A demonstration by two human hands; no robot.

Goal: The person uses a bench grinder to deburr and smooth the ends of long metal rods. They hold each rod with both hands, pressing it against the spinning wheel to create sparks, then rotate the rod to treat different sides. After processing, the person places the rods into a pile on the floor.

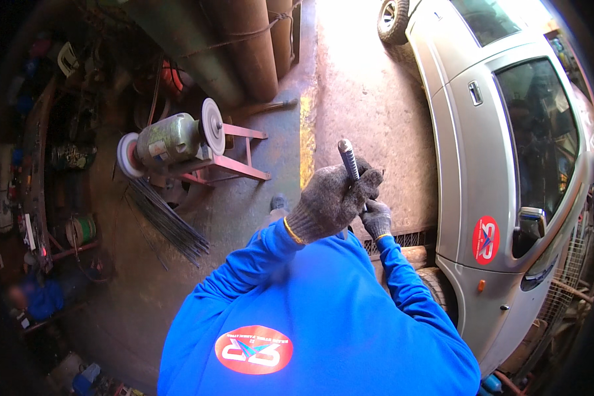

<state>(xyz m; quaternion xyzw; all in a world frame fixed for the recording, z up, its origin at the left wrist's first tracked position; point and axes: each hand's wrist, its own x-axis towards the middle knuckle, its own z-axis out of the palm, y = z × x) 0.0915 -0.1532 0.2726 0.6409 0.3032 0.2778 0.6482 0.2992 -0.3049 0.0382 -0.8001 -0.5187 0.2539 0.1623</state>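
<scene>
My left hand (333, 200), in a dark grey work glove with a yellow cuff edge, is closed around a ribbed metal rod (350, 160) in front of my chest. The rod's rounded, shiny end sticks up beyond the fingers, tilted slightly left. Just below and to the right, my right hand (377, 218) wears a matching glove and is closed at the rod's lower part. The left hand partly covers it, and the rod's lower end is hidden.
A green bench grinder (171, 140) stands on a red metal frame (241, 168) at left. Dark thin rods (168, 221) lie beside it. Large cylinders (244, 46) stand at the far left. A silver vehicle (472, 158) fills the right side, with a wheel (395, 18) beyond it.
</scene>
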